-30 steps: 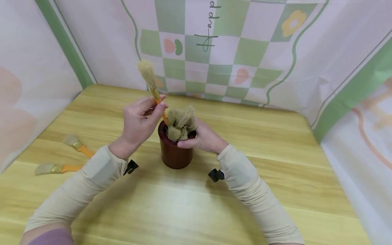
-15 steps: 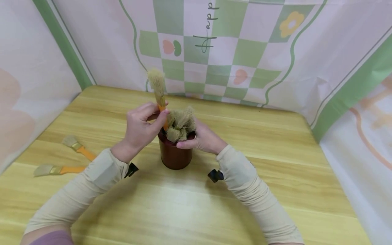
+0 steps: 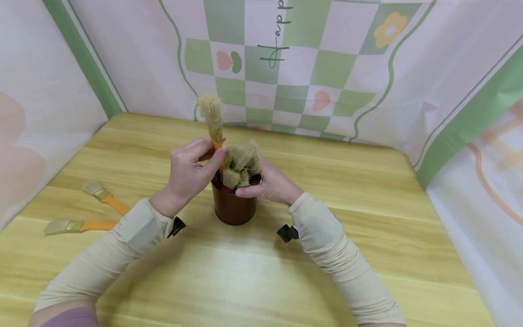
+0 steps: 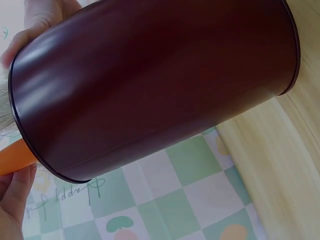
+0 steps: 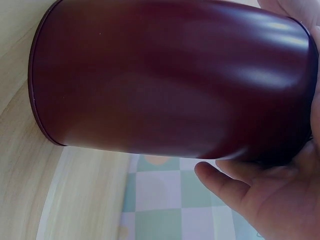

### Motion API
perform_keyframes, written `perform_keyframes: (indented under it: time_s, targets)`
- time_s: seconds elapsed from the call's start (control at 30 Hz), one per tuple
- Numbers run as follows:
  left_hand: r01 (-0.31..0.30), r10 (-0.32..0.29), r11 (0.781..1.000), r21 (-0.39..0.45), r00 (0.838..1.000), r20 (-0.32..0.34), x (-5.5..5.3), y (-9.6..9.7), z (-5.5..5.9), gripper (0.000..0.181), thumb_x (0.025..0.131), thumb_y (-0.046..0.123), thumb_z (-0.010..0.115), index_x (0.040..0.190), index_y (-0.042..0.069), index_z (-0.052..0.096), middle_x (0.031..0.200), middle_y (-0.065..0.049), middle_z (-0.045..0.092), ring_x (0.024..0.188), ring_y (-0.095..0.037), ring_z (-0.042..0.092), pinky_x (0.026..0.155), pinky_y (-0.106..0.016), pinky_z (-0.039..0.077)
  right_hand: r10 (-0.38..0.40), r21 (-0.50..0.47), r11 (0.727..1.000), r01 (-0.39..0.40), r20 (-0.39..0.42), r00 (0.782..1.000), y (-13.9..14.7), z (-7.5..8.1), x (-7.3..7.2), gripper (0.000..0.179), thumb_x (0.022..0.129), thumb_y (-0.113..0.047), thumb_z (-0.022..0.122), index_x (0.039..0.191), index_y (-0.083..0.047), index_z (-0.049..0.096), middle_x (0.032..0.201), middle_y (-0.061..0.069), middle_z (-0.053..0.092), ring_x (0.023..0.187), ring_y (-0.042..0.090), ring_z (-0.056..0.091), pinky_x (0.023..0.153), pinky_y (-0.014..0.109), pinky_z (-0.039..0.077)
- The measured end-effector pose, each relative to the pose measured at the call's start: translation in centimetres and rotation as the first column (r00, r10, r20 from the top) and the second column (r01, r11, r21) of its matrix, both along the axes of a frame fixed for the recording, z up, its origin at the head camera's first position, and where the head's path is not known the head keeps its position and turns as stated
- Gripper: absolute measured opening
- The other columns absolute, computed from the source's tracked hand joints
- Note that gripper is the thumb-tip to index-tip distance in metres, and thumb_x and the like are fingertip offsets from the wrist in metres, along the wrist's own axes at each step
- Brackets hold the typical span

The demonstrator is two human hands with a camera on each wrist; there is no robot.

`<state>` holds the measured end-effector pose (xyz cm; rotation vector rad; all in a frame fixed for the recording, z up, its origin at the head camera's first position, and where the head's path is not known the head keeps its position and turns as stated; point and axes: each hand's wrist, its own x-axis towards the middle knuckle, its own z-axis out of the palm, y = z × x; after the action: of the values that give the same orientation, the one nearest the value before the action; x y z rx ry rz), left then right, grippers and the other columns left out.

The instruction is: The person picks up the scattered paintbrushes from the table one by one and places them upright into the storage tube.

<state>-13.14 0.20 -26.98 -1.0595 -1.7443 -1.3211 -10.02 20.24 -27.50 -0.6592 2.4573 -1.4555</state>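
My left hand [image 3: 189, 170] pinches a paintbrush [image 3: 211, 113] by its orange handle [image 4: 16, 158], bristles up. In the head view the handle's lower end goes inside the rim of a dark red-brown canister [image 3: 234, 206]. The canister stands upright on the table. Several pale bristle heads [image 3: 243, 161] stick out of its mouth, while their handles are hidden inside. With thumb in front and fingers behind, my right hand [image 3: 275, 181] grips the canister near its rim. The right wrist view shows that hand [image 5: 272, 200] against the canister wall [image 5: 165, 75].
Two more paintbrushes with orange handles, an upper one [image 3: 107, 199] and a lower one [image 3: 83, 225], lie on the wooden table [image 3: 245, 281] at the left, partly behind the left forearm. A cloth with green and white checks [image 3: 294, 97] hangs behind the table.
The left hand's brush has moved down and slightly right, its handle now deeper in the canister and more upright. The right hand keeps its grip on the canister.
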Motion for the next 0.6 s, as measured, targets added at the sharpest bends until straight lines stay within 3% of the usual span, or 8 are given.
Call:
perform_keyframes:
  time_s: [0.1,0.23,0.37,0.5,0.6]
  targets:
    - [-0.008,0.008,1.000,0.002,1.000,-0.008,-0.02,0.04,-0.18,0.031,0.094,0.020,0.062,0.086,-0.008,0.072,0.075,-0.017,0.070,0.069,-0.026,0.071,0.070,-0.015,0.054,-0.001,0.001,1.000,0.001,0.003,1.000,0.01,-0.05,0.05,0.075,0.081,-0.017,0.078,0.145,-0.019,0.038,0.139,-0.002,0.051,0.128,0.014,0.049,0.109,0.038,0.039]
    - [-0.010,0.009,1.000,0.007,1.000,0.022,0.23,0.05,-0.31,0.012,0.084,0.003,0.070,0.087,-0.009,0.071,0.079,-0.019,0.070,0.074,-0.029,0.071,0.073,-0.016,0.055,-0.007,0.014,1.000,0.007,0.001,1.000,-0.01,-0.23,0.10,0.076,0.081,-0.019,0.078,0.145,-0.019,0.037,0.139,-0.001,0.052,0.126,0.015,0.051,0.108,0.039,0.039]
    - [-0.008,0.007,1.000,0.020,0.997,0.080,0.52,-0.03,-0.16,0.038,0.072,-0.004,0.079,0.107,-0.013,0.067,0.088,-0.024,0.070,0.081,-0.034,0.071,0.079,-0.017,0.054,-0.003,0.013,1.000,0.003,-0.008,1.000,-0.06,-0.33,0.07,0.074,0.081,-0.018,0.078,0.144,-0.017,0.038,0.137,0.001,0.052,0.125,0.016,0.052,0.107,0.038,0.041]
    - [-0.034,0.029,0.998,0.051,0.995,0.093,0.46,-0.33,0.20,0.055,0.075,0.018,0.083,0.113,-0.015,0.062,0.090,-0.027,0.069,0.083,-0.038,0.069,0.083,-0.017,0.053,0.017,-0.004,1.000,-0.017,-0.028,0.999,-0.11,-0.33,-0.19,0.073,0.080,-0.014,0.078,0.142,-0.014,0.040,0.136,0.004,0.053,0.124,0.017,0.052,0.107,0.038,0.041]
    - [-0.056,0.049,0.995,0.078,0.995,0.088,0.29,-0.51,0.33,0.069,0.079,0.043,0.076,0.112,-0.016,0.063,0.089,-0.028,0.068,0.084,-0.039,0.068,0.083,-0.017,0.053,0.017,-0.007,1.000,-0.017,-0.042,0.999,-0.11,-0.31,-0.38,0.074,0.079,-0.013,0.079,0.142,-0.013,0.040,0.136,0.004,0.053,0.124,0.017,0.051,0.108,0.037,0.039]
